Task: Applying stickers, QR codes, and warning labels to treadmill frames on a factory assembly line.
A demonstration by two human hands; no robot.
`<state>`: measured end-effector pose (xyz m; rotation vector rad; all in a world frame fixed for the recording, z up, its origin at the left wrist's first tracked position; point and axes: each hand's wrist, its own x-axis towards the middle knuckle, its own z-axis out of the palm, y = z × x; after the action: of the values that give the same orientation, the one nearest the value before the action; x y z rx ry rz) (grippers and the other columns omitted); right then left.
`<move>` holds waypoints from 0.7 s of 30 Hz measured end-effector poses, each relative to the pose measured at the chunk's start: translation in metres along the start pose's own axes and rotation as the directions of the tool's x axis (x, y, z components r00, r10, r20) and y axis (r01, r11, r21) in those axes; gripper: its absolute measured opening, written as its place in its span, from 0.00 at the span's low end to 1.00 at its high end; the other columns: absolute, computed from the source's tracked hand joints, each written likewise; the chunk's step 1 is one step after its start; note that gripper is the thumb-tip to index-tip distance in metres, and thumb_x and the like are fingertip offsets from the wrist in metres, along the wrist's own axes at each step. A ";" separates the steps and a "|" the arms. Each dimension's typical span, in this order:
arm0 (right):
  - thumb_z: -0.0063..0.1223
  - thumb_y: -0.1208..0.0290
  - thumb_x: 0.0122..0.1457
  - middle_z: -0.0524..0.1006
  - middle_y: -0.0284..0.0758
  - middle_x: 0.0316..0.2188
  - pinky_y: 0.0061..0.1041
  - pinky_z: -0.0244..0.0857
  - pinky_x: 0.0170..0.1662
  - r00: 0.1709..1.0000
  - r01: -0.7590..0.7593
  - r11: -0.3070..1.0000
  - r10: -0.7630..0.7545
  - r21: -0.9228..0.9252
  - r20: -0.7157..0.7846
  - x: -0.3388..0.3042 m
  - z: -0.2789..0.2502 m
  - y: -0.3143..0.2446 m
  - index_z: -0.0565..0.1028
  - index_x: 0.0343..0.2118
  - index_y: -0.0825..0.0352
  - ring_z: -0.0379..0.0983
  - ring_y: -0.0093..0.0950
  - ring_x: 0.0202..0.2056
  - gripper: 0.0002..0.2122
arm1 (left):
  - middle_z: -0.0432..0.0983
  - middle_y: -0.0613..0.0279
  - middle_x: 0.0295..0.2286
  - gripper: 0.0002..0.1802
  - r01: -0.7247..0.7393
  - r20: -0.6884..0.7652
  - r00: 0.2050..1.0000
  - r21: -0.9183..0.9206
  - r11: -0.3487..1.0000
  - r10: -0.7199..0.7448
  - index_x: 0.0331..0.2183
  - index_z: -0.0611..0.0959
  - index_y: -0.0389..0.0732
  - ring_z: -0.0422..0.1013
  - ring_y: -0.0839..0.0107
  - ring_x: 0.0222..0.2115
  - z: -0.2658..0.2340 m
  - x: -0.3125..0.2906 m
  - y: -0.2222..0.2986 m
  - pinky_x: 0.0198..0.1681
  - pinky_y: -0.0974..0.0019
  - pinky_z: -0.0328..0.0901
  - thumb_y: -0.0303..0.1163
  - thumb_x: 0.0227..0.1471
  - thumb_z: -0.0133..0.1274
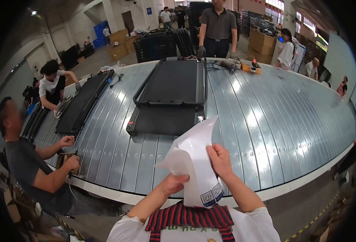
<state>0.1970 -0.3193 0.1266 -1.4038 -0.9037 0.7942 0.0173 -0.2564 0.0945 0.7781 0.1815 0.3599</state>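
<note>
Close to my chest I hold a white sheet of glossy paper or film (pixel 196 161) with two square codes printed near its lower corner. My left hand (pixel 174 184) grips its left edge, thumb on top. On the opposite edge, my right hand (pixel 220 160) pinches the sheet between thumb and fingers. The upper part is bent and stands up over the slatted metal conveyor (pixel 258 133). Just beyond the sheet lies a black treadmill (pixel 174 84) with a flat belt and a tubular frame folded around it. Neither hand touches it.
A second black treadmill deck (pixel 85 103) lies to the left, with a gloved person (pixel 55 86) bending over it. Nearer left, another person (pixel 33 157) works at the conveyor edge. Across stands a person in a striped shirt (pixel 218 28). A yellow tool bin (pixel 251 67) sits at the far edge.
</note>
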 end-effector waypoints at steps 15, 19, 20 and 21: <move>0.57 0.74 0.42 0.70 0.32 0.29 0.18 0.61 0.31 0.870 0.493 0.848 -0.484 -0.195 0.094 0.020 0.002 -0.022 0.69 0.36 0.65 0.65 0.22 0.30 0.15 | 0.61 0.60 0.46 0.28 -0.271 -0.043 0.962 -0.025 0.962 0.270 0.49 0.61 0.40 0.58 0.65 0.48 0.002 0.013 0.028 0.50 0.60 0.53 0.31 0.46 0.50; 0.57 0.71 0.44 0.72 0.33 0.30 0.19 0.64 0.34 0.950 0.278 0.957 -0.262 -0.080 0.170 0.018 0.019 -0.009 0.70 0.35 0.69 0.69 0.23 0.31 0.14 | 0.59 0.60 0.48 0.32 -0.253 -0.083 0.963 0.041 0.967 0.256 0.50 0.59 0.41 0.56 0.63 0.49 -0.015 0.006 0.026 0.52 0.57 0.52 0.37 0.44 0.52; 0.56 0.74 0.45 0.73 0.33 0.29 0.18 0.64 0.33 0.963 0.171 0.981 -0.187 0.095 0.196 0.017 0.026 -0.007 0.70 0.35 0.70 0.69 0.21 0.30 0.13 | 0.60 0.60 0.47 0.32 -0.243 -0.072 0.967 0.033 0.969 0.245 0.50 0.59 0.42 0.56 0.64 0.49 -0.018 0.003 0.030 0.52 0.57 0.52 0.36 0.44 0.52; 0.54 0.76 0.47 0.74 0.33 0.29 0.17 0.64 0.33 0.967 0.039 0.965 -0.102 0.258 0.233 0.013 0.032 -0.008 0.70 0.35 0.70 0.69 0.19 0.30 0.12 | 0.60 0.60 0.47 0.31 -0.222 -0.064 0.973 0.018 0.975 0.223 0.50 0.60 0.42 0.56 0.64 0.49 -0.020 -0.004 0.031 0.52 0.58 0.52 0.34 0.45 0.52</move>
<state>0.1745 -0.2935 0.1336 -1.0598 -0.9978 1.0059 0.0003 -0.2244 0.1028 0.7995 0.1579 0.5977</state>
